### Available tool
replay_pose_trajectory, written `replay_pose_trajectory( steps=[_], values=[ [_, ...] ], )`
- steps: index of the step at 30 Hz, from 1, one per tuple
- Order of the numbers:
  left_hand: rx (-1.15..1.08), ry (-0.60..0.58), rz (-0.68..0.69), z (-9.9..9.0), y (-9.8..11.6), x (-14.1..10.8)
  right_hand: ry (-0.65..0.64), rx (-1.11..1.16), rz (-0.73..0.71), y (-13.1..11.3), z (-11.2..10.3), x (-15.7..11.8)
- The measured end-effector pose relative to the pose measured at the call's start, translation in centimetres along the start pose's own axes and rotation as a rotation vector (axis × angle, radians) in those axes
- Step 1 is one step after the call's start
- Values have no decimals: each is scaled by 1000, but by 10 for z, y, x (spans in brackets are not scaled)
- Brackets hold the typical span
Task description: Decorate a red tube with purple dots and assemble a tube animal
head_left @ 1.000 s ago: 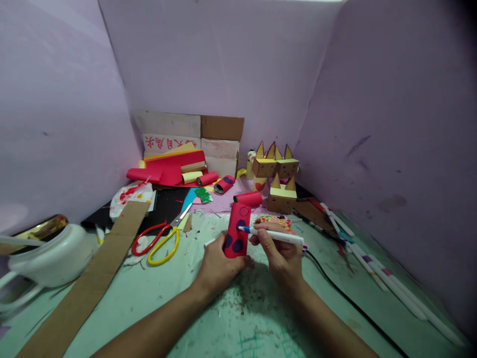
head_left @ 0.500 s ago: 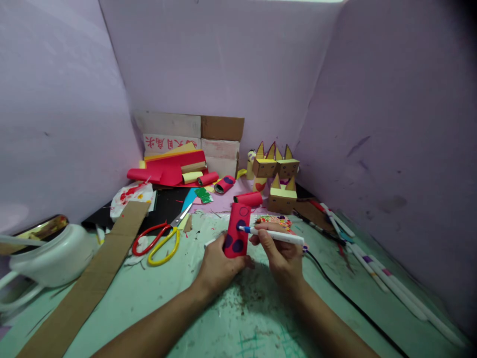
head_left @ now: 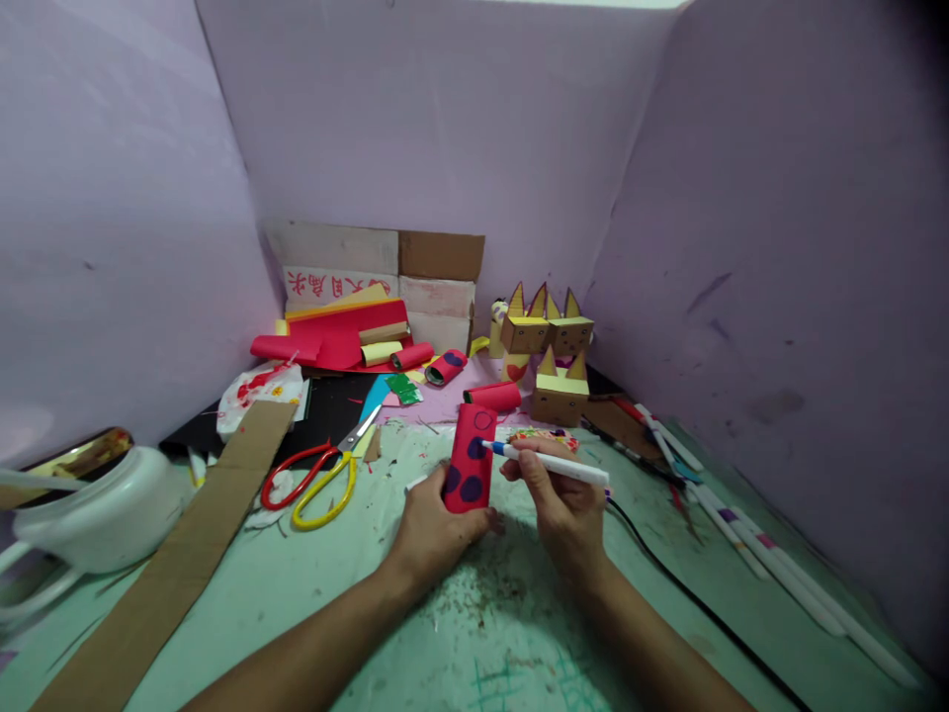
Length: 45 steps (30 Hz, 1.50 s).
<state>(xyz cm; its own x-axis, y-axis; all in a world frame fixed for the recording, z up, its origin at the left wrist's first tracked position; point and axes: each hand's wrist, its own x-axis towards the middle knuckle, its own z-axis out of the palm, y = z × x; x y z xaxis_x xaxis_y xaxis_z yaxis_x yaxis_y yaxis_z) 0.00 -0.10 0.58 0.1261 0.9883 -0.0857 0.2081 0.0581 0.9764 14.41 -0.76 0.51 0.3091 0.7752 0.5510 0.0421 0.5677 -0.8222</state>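
Holding the red tube [head_left: 465, 459] is your left hand [head_left: 426, 524]; your right hand [head_left: 569, 514] pinches the pen [head_left: 563, 467]. Three spots [head_left: 471, 489] look filled, one ring [head_left: 482, 420] unfilled.

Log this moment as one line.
left hand: holds spotted red paper tube | right hand: holds white marker, tip at purple spot | top circle: unfilled | left of tube: scissors

Gap beside scissors [head_left: 347, 451], cable [head_left: 678, 580] barring right
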Motion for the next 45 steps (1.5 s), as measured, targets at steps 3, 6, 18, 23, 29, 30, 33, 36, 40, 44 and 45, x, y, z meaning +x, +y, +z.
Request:
replay_pose_trajectory(
  steps=[3, 6, 18, 23, 29, 30, 33, 36, 40, 44, 45],
  values=[
    [-4, 0, -11, 0, 1, -1, -10, -11, 19, 0, -1, -1],
    [19, 10, -19, 1, 2, -1, 12, -21, 6, 0, 0, 0],
    [34, 4, 13, 1, -2, 1, 33, -23, -21, 0, 2, 3],
    [41, 15, 9, 1, 0, 0, 15, -21, -5, 0, 2, 2],
    [-17, 14, -17, -1, 0, 0, 69, 25, -15, -1, 0, 2],
    [-37, 6, -19, -1, 0, 1, 105, 41, -5, 0, 0, 3],
    [-84, -19, -20, -2, -1, 1, 163, 64, 103, 5, -1, 7],
    [-74, -33, -5, -3, 0, -1, 100, 83, 244, 10, 1, 11],
    [-59, -102, 71, -5, 1, -4, 44, 187, 362, 11, 4, 13],
    [-245, -268, 126, -9, 1, -4, 24, 140, 364, 9, 6, 9],
    [-284, -288, 127, -10, 0, -4, 14, 115, 352, 9, 7, 8]
  ],
)
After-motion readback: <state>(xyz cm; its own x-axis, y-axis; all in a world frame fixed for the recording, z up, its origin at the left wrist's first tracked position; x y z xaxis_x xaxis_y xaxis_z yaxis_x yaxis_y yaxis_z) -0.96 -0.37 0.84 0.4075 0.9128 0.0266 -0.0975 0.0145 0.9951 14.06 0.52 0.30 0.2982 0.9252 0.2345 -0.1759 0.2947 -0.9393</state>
